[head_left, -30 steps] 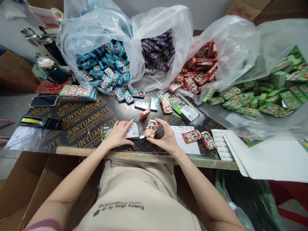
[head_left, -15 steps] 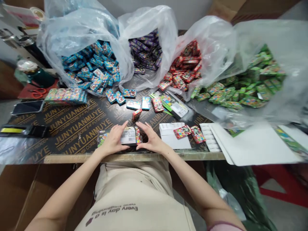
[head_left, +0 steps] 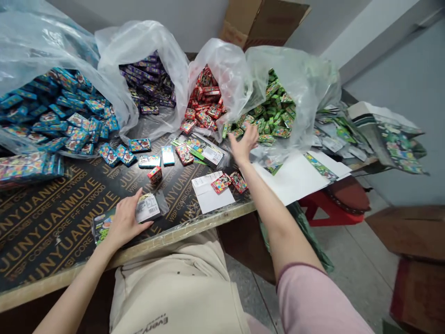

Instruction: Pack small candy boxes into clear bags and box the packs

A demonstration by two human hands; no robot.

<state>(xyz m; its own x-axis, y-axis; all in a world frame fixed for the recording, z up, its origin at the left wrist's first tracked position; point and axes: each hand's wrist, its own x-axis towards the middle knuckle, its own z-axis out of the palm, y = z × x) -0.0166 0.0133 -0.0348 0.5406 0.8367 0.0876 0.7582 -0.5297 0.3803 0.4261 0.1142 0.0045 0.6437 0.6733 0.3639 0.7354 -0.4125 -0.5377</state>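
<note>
My left hand (head_left: 125,220) rests on a flat printed package (head_left: 148,207) near the table's front edge, thumb and fingers apart. Farther out, my right hand (head_left: 244,143) reaches to the mouth of the bag of green boxes (head_left: 278,109), its fingers spread beside the nearest boxes with nothing visible in them. A single red box (head_left: 155,174) stands beyond my left hand. Past it lie blue boxes (head_left: 149,161) and another red box (head_left: 184,154), beside a black and green package (head_left: 206,149). Two more red boxes (head_left: 221,183) lie by a white card (head_left: 212,199).
Clear bags of blue boxes (head_left: 79,125), purple boxes (head_left: 148,83) and red boxes (head_left: 206,99) line the back. White sheets (head_left: 295,178) lie at the right, with a pile of packages (head_left: 337,130) beyond. A red stool (head_left: 323,208) stands below.
The view has turned right. My right hand has left the package and moved out to the green boxes. My left hand stays by the package, from whose end the red box is gone.
</note>
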